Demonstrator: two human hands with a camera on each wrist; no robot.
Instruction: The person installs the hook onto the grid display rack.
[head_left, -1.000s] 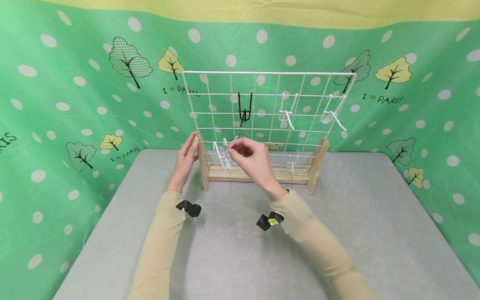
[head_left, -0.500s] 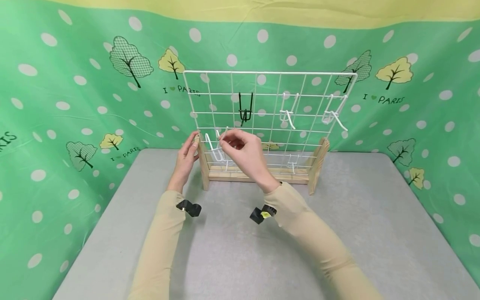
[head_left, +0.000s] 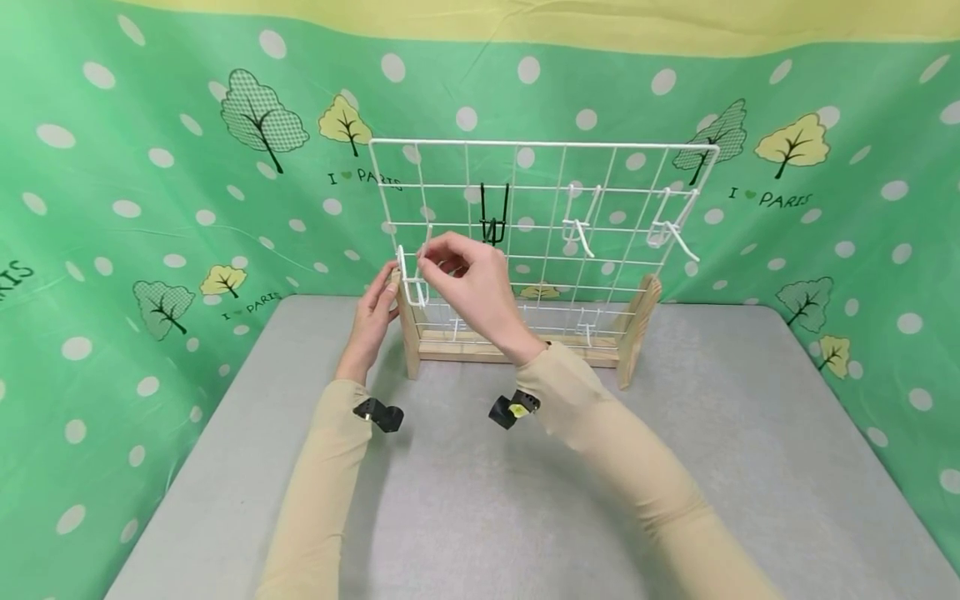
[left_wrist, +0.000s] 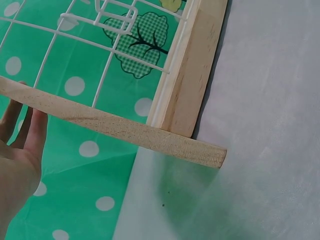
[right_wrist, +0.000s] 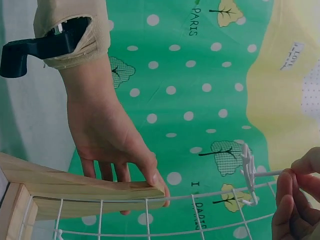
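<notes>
My right hand point(head_left: 480, 287) pinches the prong of a white wire hook point(head_left: 417, 293) between thumb and fingertips. In the head view this hook overlaps the left edge of a white wire grid panel point(head_left: 540, 144), just above the left post. The right wrist view shows the hook point(right_wrist: 248, 172) close over the grid wires, its prong pointing to my fingers. My left hand point(head_left: 367, 327) grips the left wooden post point(head_left: 409, 342) of the stand near its top, thumb on one side and fingers on the other point(right_wrist: 107, 130).
A black hook point(head_left: 492, 233) and two white hooks point(head_left: 577, 229) point(head_left: 666, 233) hang on the upper grid. Lower down are a white hook point(head_left: 587, 329) at right and another point(head_left: 455, 329) at left. Behind stands a green dotted curtain point(head_left: 187, 267); the stand rests on a grey table point(head_left: 465, 500).
My right hand has carried the white hook up and to the left, from low in front of the grid to its left edge. My left hand stays on the post.
</notes>
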